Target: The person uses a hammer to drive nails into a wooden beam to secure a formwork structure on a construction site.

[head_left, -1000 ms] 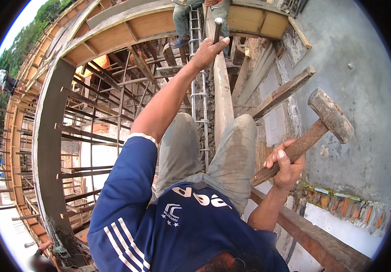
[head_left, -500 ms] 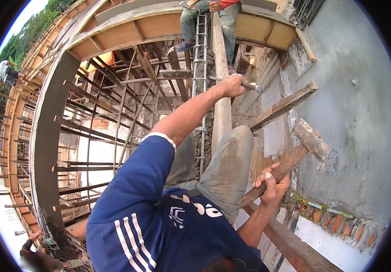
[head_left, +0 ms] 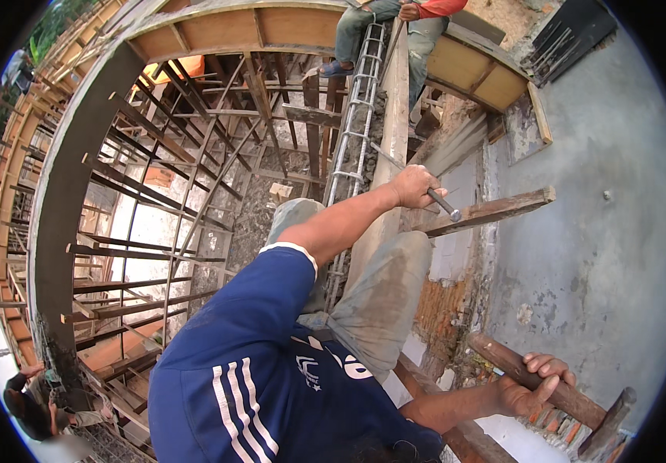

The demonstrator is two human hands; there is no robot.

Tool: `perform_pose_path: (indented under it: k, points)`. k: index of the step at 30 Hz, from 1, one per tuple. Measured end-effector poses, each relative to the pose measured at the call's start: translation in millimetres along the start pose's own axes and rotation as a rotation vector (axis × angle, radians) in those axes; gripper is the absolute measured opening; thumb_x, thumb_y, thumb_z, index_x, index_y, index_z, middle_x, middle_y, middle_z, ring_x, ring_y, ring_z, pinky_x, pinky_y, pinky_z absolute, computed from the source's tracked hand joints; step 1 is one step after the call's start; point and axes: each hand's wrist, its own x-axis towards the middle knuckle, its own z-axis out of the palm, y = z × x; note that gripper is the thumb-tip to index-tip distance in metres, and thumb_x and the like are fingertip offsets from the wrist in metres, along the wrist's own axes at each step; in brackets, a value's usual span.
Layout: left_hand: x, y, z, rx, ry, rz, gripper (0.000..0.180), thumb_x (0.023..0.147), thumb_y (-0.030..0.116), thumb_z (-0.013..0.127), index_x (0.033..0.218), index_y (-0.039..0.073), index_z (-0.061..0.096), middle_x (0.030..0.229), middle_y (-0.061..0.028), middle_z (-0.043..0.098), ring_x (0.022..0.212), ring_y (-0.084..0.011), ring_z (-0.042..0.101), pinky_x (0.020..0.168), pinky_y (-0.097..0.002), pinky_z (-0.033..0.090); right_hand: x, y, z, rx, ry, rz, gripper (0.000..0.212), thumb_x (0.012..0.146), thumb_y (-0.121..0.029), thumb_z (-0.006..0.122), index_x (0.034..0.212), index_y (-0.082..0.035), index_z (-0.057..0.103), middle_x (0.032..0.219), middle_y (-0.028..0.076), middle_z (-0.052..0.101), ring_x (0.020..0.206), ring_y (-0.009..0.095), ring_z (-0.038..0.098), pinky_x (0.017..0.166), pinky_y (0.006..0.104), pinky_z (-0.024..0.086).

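- Centrally, the person's left hand (head_left: 416, 187) is closed around a long steel chisel (head_left: 444, 204), which lies obliquely across the view.
- The chisel's blunt butt points to the lower right; its far end overlaps the left edge of a timber plank (head_left: 396, 100). Whether these 2 touch cannot be told.
- At lower right, the right hand (head_left: 533, 390) grips a wooden-handled hammer (head_left: 583, 407), thumb and fingers wrapped about the shaft. The hammer's head points to the lower right, well apart from the chisel.
- A ladder-like reinforcement cage (head_left: 361, 102) of steel bars runs along the plank's left side.
- A squared timber (head_left: 502, 210) extends rightward near the chisel's butt, in front of a grey wall (head_left: 572, 255).
- At the top, 1 co-worker in a red sleeve (head_left: 441, 8) sits at the cage's far end, beside curved plywood formwork (head_left: 217, 35).
- On the left, a grey concrete beam (head_left: 59, 231) borders a bay of wooden props.
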Motion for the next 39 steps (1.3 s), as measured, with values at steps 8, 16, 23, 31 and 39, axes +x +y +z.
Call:
perform_pose_path:
  k: [8,16,23,31,39]
  points:
    - [10.4,2.2,-4.4,0.064,-0.088,0.014,0.043,0.094,0.032,0.054,0.060,0.006,0.059,0.064,-0.0191,0.060,0.066,-0.0420,0.059,0.060,-0.0496,0.047,-21.0,48.3,59.7,0.159,0.154,-0.061,0.013,0.094,-0.013,0.052,0.105,-0.006,0.047,0.070,0.005,0.045,0.054,0.016,0.048,0.053,0.0352,0.048]
    - [8.0,-19.4,2.7,0.028,-0.122,0.068,0.043,0.093,0.029,0.056,0.057,0.005,0.056,0.059,-0.0187,0.057,0.062,-0.0432,0.057,0.059,-0.0506,0.046,-41.0,73.5,62.0,0.084,0.040,0.167,0.017,0.094,-0.006,0.052,0.109,0.000,0.047,0.073,0.010,0.052,0.054,0.016,0.051,0.048,0.0327,0.050]
    - [18.6,-9.1,-0.1,0.047,-0.144,0.061,0.040,0.093,0.026,0.056,0.060,0.003,0.057,0.061,-0.0194,0.057,0.063,-0.0432,0.057,0.059,-0.0500,0.046,8.5,27.2,47.9,0.020,0.321,-0.268,0.013,0.094,-0.015,0.050,0.095,-0.004,0.044,0.069,0.005,0.044,0.053,0.015,0.046,0.050,0.0333,0.046]
    - [16.8,-15.2,-5.4,0.030,-0.172,0.116,0.039,0.093,0.027,0.057,0.062,0.003,0.059,0.062,-0.0189,0.057,0.064,-0.0423,0.058,0.059,-0.0491,0.047,-5.0,17.3,28.5,0.037,0.371,-0.248,0.006,0.090,-0.018,0.057,0.089,-0.011,0.057,0.070,0.001,0.044,0.056,0.015,0.044,0.057,0.0332,0.042]
    - [28.2,-30.7,-1.8,0.109,-0.247,0.049,0.042,0.094,0.029,0.055,0.062,0.003,0.058,0.065,-0.0196,0.059,0.065,-0.0428,0.058,0.060,-0.0496,0.046,-17.7,45.1,68.9,0.047,0.411,-0.169,0.015,0.094,-0.016,0.049,0.097,-0.004,0.040,0.070,0.004,0.043,0.051,0.015,0.045,0.048,0.0318,0.047]
